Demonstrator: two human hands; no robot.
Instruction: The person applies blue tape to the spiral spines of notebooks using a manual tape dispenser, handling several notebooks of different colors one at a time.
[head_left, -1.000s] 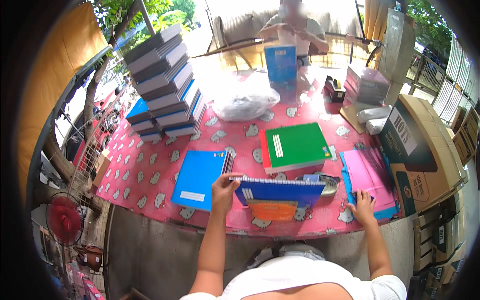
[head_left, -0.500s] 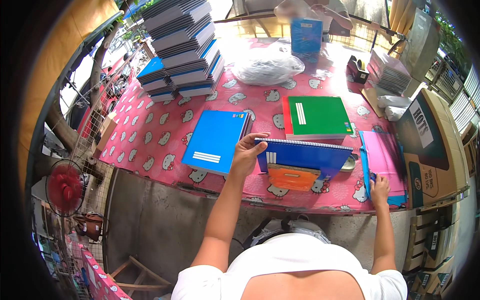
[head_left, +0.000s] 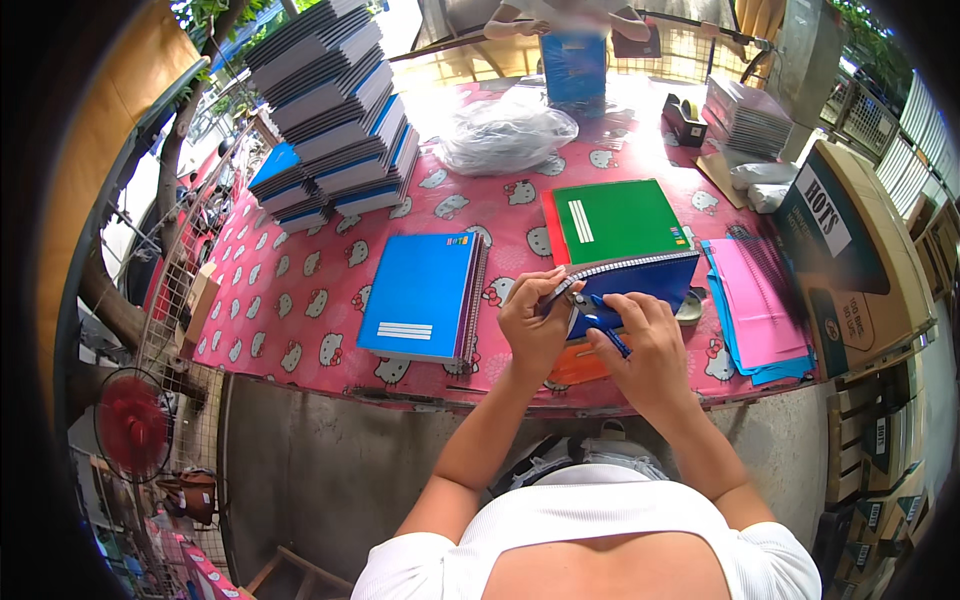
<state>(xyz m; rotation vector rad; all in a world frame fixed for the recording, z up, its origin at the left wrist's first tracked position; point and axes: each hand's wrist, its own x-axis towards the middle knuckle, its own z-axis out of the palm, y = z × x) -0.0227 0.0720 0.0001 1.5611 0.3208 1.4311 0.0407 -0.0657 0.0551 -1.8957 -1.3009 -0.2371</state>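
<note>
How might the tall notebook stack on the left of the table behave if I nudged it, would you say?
The tall notebook stack would probably tip readily, being high with staggered, uneven layers. It is likely heavy, given its many layers. These may slide apart, as no strap shows around them.

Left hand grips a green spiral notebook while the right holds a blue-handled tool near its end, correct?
The spiral notebook is dark blue, not green, as the head view shows; the left hand grips it, the right hand a blue-handled tool.
</note>
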